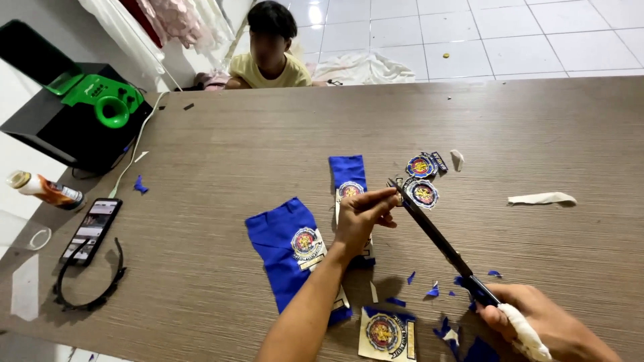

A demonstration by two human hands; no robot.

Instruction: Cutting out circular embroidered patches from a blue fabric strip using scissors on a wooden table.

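On the tabletop point(221, 174) lie blue cloths point(285, 248). My scissors point(436, 236) run diagonally, tips up-left, handles down-right. My right hand point(547, 328) is closed round the handles; my left hand point(362, 216) pinches a round badge point(422, 193) at the tips.

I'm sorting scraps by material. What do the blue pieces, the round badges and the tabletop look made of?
Blue pieces: matte woven cloth, soft frayed-looking edges. Round badges: probably embroidered or printed fabric patches; too small to tell. Tabletop: likely wood-grain laminate, fine streaks, dull sheen.
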